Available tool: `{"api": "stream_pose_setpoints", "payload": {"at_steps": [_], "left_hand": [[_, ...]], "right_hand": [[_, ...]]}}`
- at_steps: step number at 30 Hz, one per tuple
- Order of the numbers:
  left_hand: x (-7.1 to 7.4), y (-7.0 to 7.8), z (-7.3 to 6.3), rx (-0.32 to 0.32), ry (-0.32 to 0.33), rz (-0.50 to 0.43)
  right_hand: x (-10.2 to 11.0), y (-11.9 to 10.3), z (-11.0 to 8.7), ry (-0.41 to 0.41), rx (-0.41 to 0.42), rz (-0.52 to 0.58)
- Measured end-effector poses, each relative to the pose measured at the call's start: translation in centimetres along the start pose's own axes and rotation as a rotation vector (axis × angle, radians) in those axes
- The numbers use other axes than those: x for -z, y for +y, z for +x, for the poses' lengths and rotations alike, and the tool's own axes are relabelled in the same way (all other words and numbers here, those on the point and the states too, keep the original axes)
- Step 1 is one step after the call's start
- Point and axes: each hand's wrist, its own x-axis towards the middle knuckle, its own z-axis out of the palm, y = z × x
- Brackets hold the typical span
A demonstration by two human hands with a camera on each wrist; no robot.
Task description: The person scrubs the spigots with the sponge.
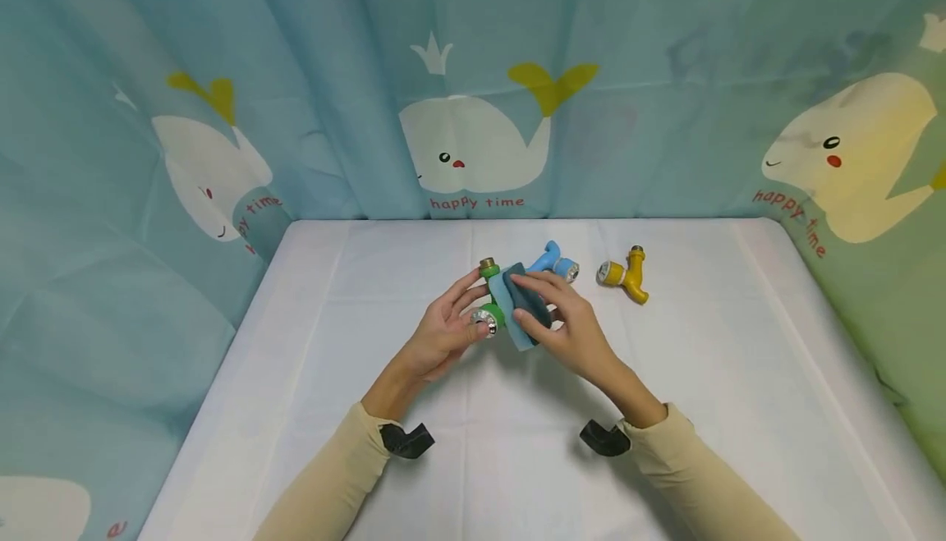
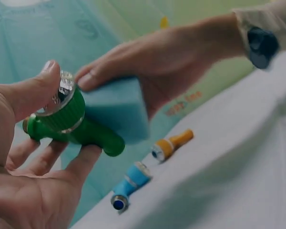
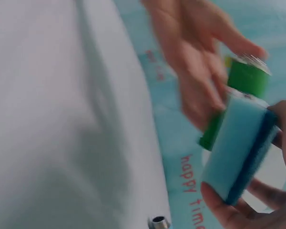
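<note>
A green toy-like faucet (image 2: pixel 71 119) with a silver-faced knob is held above the table by my left hand (image 1: pixel 442 332), thumb on the knob and fingers behind the body. My right hand (image 1: pixel 572 323) grips a sponge (image 3: pixel 238 143), light blue with a darker blue layer, between thumb and fingers. The sponge's light side lies against the green faucet in the head view. Behind the right hand, a blue faucet (image 1: pixel 547 257) rests on the table, partly hidden by the hand and sponge.
A yellow faucet (image 1: pixel 632 276) lies on the table to the right of the blue one. The white-covered table (image 1: pixel 355 278) is bordered by a blue-green curtain (image 1: pixel 310 98) with whale prints. Each sleeve cuff carries a black band.
</note>
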Motion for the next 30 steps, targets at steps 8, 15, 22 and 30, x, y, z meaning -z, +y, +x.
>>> {"api": "stream_pose_setpoints", "payload": {"at_steps": [8, 15, 22, 30], "left_hand": [[0.1, 0.5, 0.0, -0.047, 0.084, -0.029], [-0.4, 0.5, 0.2, -0.088, 0.127, -0.136], [-1.4, 0.4, 0.7, -0.1, 0.318, -0.271], [-2.4, 0.6, 1.1, -0.085, 0.405, -0.366]], "right_hand": [[0.2, -0.4, -0.4, -0.013, 0.033, -0.127], [-0.8, -1.1, -0.2, 0.027, 0.085, -0.149], [-1.5, -1.2, -0.4, 0.162, 0.09, -0.263], [-2.1, -0.3, -0.5, 0.274, 0.04, -0.25]]}}
